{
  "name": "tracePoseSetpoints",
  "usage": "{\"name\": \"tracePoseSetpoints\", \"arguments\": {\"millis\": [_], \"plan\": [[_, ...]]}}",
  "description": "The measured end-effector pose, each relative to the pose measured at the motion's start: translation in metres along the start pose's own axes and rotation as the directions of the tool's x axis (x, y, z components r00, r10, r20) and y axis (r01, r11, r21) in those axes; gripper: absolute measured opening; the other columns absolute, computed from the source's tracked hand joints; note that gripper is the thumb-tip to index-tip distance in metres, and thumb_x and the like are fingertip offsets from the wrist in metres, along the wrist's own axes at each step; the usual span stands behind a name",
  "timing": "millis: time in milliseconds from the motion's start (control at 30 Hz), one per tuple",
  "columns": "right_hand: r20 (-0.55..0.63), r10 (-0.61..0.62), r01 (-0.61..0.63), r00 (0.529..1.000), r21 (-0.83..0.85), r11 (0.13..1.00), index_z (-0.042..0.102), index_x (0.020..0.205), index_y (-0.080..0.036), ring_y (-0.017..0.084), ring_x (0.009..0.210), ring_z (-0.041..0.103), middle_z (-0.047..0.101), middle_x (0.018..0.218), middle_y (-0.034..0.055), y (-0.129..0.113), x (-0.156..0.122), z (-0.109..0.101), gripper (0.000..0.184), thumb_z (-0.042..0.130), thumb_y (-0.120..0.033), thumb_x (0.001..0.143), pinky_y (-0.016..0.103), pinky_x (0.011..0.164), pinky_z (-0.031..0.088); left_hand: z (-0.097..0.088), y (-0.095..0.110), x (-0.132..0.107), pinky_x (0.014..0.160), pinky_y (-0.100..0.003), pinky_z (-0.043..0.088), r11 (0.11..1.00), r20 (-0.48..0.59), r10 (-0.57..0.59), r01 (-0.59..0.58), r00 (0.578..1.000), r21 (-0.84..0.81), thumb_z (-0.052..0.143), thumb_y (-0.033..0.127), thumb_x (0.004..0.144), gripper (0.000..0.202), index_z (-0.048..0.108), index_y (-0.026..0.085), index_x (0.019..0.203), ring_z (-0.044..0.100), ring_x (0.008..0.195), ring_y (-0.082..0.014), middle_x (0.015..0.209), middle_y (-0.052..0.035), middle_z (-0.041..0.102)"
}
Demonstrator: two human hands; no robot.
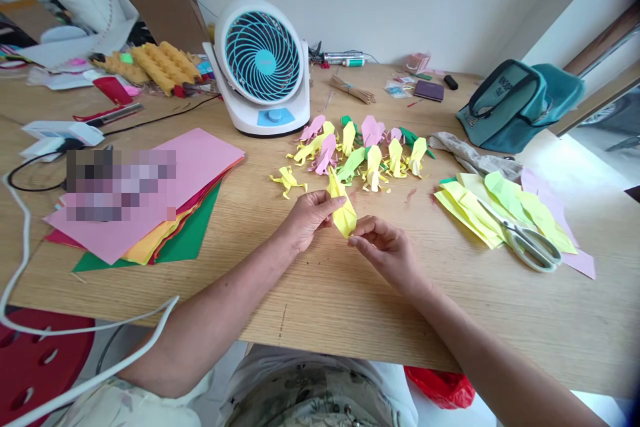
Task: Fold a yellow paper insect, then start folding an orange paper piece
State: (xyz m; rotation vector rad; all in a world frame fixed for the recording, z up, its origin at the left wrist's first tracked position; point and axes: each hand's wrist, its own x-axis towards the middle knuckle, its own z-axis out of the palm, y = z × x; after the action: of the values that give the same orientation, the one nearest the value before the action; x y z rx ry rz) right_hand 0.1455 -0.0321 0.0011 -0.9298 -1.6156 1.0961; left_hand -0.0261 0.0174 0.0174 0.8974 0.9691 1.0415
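Note:
Pinched between the thumb and fingers of my left hand (316,215) is a folded piece of yellow paper (343,213), narrow and pointed at its upper end. My right hand (381,247) grips the lower tip of the same paper with thumb and index finger. Just beyond my hands stands a cluster of folded paper figures in yellow, pink and green, among them a yellow figure (374,168) and a pink figure (326,152). A small yellow figure (289,180) with thin legs lies a little apart, on the left.
A white fan (265,60) stands behind the figures. Stacked coloured paper (200,147) lies on the left, near a white cable (15,227). To the right, scissors (535,247) rest on yellow-green sheets (465,210). A teal bag (520,103) sits at the back right.

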Motion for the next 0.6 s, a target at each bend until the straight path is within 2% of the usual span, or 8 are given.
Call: {"name": "tracePoseSetpoints", "arguments": {"millis": [67, 167, 333, 600], "plan": [[-0.015, 0.093, -0.092, 0.996, 0.089, 0.992, 0.061, 0.078, -0.021, 0.013, 0.069, 0.059, 0.063, 0.075, 0.0009, 0.0024, 0.0001, 0.0021, 0.023, 0.072, -0.041, 0.082, 0.026, 0.063, 0.049, -0.0001, -0.0006, 0.0000, 0.053, -0.019, 0.036, 1.000, -0.003, 0.004, -0.004, 1.000, 0.004, 0.086, 0.043, 0.057, 0.045, 0.049, 0.016, 0.059, 0.042, 0.051, -0.0046, 0.053, 0.0077, 0.045], [-0.029, 0.155, -0.148, 0.987, 0.169, 0.974, 0.060, 0.075, -0.020, 0.012, 0.066, 0.057, 0.063, 0.073, 0.0003, 0.0044, 0.0000, 0.0041, 0.027, 0.076, -0.042, 0.078, 0.025, 0.058, 0.046, 0.0003, -0.0012, -0.0003, 0.053, -0.019, 0.035, 1.000, 0.007, 0.012, -0.012, 1.000, 0.003, 0.086, 0.042, 0.058, 0.045, 0.049, 0.016, 0.059, 0.041, 0.050, -0.0043, 0.053, 0.0077, 0.045], [-0.024, 0.205, -0.194, 0.978, 0.240, 0.951, 0.057, 0.076, -0.022, 0.011, 0.062, 0.052, 0.059, 0.069, -0.0017, 0.0040, 0.0011, 0.0066, 0.030, 0.079, -0.041, 0.074, 0.024, 0.055, 0.042, 0.0020, -0.0007, -0.0009, 0.052, -0.018, 0.035, 1.000, 0.015, 0.025, -0.025, 1.000, 0.004, 0.086, 0.043, 0.058, 0.046, 0.049, 0.016, 0.059, 0.042, 0.050, -0.0044, 0.053, 0.0073, 0.046], [-0.022, 0.220, -0.194, 0.975, 0.391, 0.900, 0.050, 0.090, -0.025, 0.010, 0.066, 0.053, 0.055, 0.072, -0.0054, 0.0067, 0.0044, 0.0089, 0.039, 0.083, -0.033, 0.071, 0.023, 0.061, 0.044, 0.0028, 0.0002, -0.0016, 0.054, -0.019, 0.036, 0.999, 0.011, 0.044, -0.045, 0.999, 0.011, 0.086, 0.045, 0.057, 0.046, 0.050, 0.016, 0.060, 0.042, 0.051, -0.0046, 0.054, 0.0076, 0.046]]}}
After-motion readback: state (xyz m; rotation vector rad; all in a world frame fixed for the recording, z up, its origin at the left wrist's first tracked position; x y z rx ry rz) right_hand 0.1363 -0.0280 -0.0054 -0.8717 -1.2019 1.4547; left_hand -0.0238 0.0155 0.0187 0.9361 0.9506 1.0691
